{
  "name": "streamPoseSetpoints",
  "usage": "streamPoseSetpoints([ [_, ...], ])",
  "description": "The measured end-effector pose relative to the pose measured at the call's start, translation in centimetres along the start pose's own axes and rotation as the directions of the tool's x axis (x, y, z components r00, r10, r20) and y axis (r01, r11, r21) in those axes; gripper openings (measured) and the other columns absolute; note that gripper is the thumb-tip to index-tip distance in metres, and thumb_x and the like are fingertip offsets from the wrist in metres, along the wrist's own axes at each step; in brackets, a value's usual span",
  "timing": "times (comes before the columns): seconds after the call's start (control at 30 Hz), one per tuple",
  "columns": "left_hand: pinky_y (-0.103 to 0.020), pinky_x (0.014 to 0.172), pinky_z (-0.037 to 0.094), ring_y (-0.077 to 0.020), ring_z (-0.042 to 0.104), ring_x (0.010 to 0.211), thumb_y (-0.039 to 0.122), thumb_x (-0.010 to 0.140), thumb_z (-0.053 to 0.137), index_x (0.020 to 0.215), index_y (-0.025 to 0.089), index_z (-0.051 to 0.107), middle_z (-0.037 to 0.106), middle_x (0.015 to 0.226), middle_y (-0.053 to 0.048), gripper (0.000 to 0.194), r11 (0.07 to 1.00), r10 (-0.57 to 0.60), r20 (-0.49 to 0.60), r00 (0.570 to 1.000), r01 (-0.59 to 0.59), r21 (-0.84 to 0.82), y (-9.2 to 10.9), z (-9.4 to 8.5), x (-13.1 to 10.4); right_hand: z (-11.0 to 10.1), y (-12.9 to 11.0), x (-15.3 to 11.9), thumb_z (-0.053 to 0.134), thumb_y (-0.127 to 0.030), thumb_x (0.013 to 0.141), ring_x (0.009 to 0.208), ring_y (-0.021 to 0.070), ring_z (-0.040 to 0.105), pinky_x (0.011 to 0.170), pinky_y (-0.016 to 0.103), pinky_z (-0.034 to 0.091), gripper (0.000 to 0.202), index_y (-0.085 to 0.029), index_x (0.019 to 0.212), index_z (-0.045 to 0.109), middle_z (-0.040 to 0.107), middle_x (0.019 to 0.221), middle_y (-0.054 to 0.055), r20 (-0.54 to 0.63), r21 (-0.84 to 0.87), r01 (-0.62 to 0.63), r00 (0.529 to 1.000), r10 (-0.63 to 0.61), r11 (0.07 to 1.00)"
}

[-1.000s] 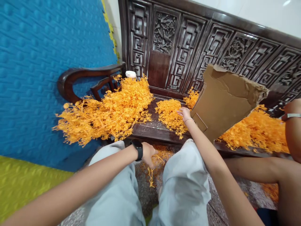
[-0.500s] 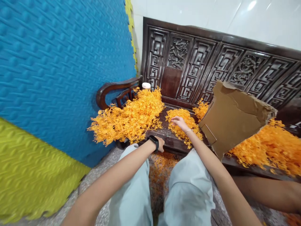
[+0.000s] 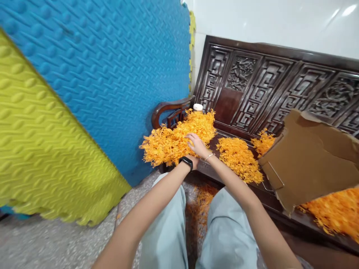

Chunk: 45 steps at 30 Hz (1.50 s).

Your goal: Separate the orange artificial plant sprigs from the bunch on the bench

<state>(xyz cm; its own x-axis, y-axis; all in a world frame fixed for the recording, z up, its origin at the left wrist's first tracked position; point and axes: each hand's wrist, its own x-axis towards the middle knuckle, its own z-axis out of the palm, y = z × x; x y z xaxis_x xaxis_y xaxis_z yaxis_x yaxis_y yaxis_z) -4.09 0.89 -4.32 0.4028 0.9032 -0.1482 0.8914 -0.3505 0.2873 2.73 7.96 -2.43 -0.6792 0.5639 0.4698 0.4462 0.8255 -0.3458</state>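
Two hands are laid on the big fluffy pile of orange plastic sprigs (image 3: 176, 140) on the dark carved wooden worktop (image 3: 213, 170): the right hand (image 3: 198, 145) is spread flat, while the left hand (image 3: 193, 161) is mostly hidden, so its grip cannot be told.

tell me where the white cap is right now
In the head view, the white cap sits at the bench's left end, behind the big orange pile and next to the curved armrest, just in front of the carved backrest.

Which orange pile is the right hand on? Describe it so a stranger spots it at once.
Start at the carved dark wooden bench against the white wall and go to its end beside the blue foam mat. The largest orange pile lies there by the curved armrest, with the right hand resting on it. Unlike the two smaller piles farther along, it spills over the seat edge and has a white cap behind it.
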Motion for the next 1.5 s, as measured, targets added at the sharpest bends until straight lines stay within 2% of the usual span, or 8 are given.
streamPoseSetpoints([
  [0.2,-0.043,0.091,0.033,-0.0266,0.056,0.097,0.017,0.085,0.037,0.098,0.005,0.062,0.063,0.096,-0.02,0.031,0.983,-0.112,-0.238,0.965,0.142,0.113,-0.6,-2.7,-1.7,2.2,0.2,6.5,0.039,0.004,0.072,0.124,0.0248,0.029,0.096,0.044,0.029,0.064,-0.022,0.13,0.042,0.04,0.133,0.011,0.256,-0.25,0.056,0.967,0.01,0.967],
  [0.37,-0.041,0.088,0.033,-0.0297,0.051,0.102,0.016,0.082,0.038,0.1,0.0,0.06,0.061,0.1,-0.024,0.033,0.956,-0.174,-0.387,0.906,0.25,0.156,-1.8,-3.6,-2.2,1.4,0.4,8.4,0.051,-0.008,0.077,0.103,0.0263,0.043,0.087,0.039,0.031,0.032,-0.016,0.106,0.061,0.056,0.103,0.014,0.389,-0.44,0.227,0.92,-0.043,0.869],
  [0.63,-0.058,0.1,0.015,-0.0375,0.015,0.131,0.022,0.076,0.051,0.136,0.006,0.029,0.023,0.143,-0.024,0.066,0.922,-0.195,-0.485,0.853,0.327,0.205,-3.4,-2.6,0.1,-2.7,1.0,10.8,0.05,-0.029,0.083,0.093,0.0212,0.047,0.079,0.033,0.029,0.022,-0.015,0.079,0.067,0.057,0.093,0.01,0.115,-0.363,0.095,0.992,-0.057,0.927],
  [0.87,-0.064,0.1,-0.001,-0.0333,-0.001,0.135,0.031,0.078,0.049,0.138,0.014,0.029,0.011,0.148,-0.016,0.066,0.884,-0.232,-0.465,0.854,0.385,0.266,-3.2,-1.8,2.7,-4.1,1.0,11.6,0.052,-0.031,0.083,0.089,0.0197,0.051,0.081,0.034,0.03,0.021,-0.018,0.082,0.068,0.061,0.092,0.007,-0.127,-0.275,0.018,0.99,-0.054,0.961],
  [1.1,-0.066,0.098,-0.002,-0.0288,-0.004,0.136,0.033,0.079,0.044,0.137,0.013,0.032,0.014,0.148,-0.016,0.062,0.892,-0.191,-0.524,0.83,0.369,0.26,-3.3,-1.7,3.6,-4.2,0.2,12.0,0.054,-0.019,0.078,0.075,0.014,0.058,0.074,0.028,0.042,0.01,-0.018,0.077,0.064,0.063,0.082,0.002,-0.413,0.266,-0.054,0.896,0.164,0.963],
  [1.2,-0.065,0.099,-0.002,-0.0274,-0.014,0.135,0.039,0.078,0.044,0.137,0.012,0.031,0.008,0.149,-0.014,0.067,0.884,-0.179,-0.57,0.802,0.385,0.264,-3.1,-1.5,3.9,-4.0,0.1,13.0,0.048,-0.013,0.079,0.052,0.0095,0.057,0.053,0.021,0.043,0.006,-0.017,0.077,0.052,0.061,0.067,-0.002,-0.299,0.703,-0.141,0.83,0.47,0.697],
  [1.3,-0.065,0.099,-0.001,-0.0279,-0.018,0.134,0.043,0.078,0.041,0.138,0.012,0.029,0.006,0.15,-0.011,0.068,0.885,-0.171,-0.587,0.791,0.385,0.262,-2.8,-1.2,4.2,-4.1,-0.2,14.1,0.041,-0.008,0.082,0.044,0.007,0.056,0.046,0.016,0.041,0.012,-0.017,0.074,0.041,0.059,0.058,-0.005,-0.165,0.883,-0.132,0.811,0.562,0.45],
  [1.5,-0.066,0.098,0.006,-0.034,0.002,0.133,0.043,0.08,0.039,0.137,0.011,0.032,0.01,0.149,-0.011,0.066,0.893,-0.207,-0.522,0.827,0.378,0.245,-2.7,-1.1,4.5,-4.9,-0.6,15.5,0.041,-0.004,0.083,0.045,0.0045,0.057,0.046,0.012,0.041,0.016,-0.016,0.072,0.04,0.057,0.054,-0.006,-0.178,0.909,-0.061,0.838,0.515,0.413],
])
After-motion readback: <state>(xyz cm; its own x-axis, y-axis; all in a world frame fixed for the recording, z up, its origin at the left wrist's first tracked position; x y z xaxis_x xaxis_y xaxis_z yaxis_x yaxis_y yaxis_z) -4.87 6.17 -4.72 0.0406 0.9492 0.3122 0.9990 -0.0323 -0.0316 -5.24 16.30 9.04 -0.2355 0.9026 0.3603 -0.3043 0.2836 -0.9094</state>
